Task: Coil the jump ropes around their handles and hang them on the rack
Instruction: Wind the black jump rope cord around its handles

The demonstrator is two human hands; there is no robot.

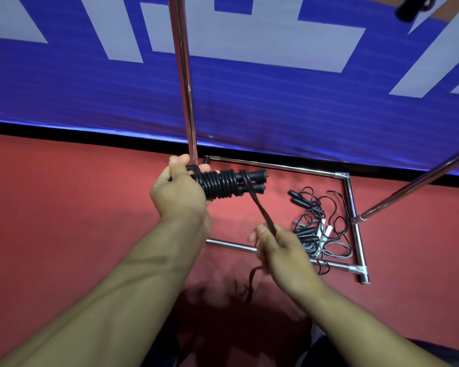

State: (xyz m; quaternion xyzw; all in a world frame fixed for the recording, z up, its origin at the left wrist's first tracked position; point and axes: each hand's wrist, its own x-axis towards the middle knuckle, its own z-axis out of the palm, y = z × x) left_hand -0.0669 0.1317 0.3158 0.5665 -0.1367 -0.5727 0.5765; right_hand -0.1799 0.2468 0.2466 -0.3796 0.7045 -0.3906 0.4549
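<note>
A blue banner (249,102) with pale block shapes hangs as a smooth sheet across the far side, its lower edge meeting a black strip along the red floor (64,207). The floor is matte and flat, with open room to the left of the arms. The rack (351,197) is shiny round metal tube: a rectangular base frame lies on the floor, one upright rises just behind the left hand and another leans in from the right. Inside the base frame lies a loose pile of jump ropes (319,229), thin black and grey cords tangled over black and white handles; one cord loops out over the near tube.

The coiled jump rope (223,184) is held above the floor, in front of the frame's left end: thick black cord wound in tight ribbed turns round two black handles lying side by side, their ends pointing right. The left hand (180,189) grips its left end, fingers curled round it. The right hand (278,247) pinches a dark flat strap (260,207) running taut from the coil, the tail hanging blurred below
</note>
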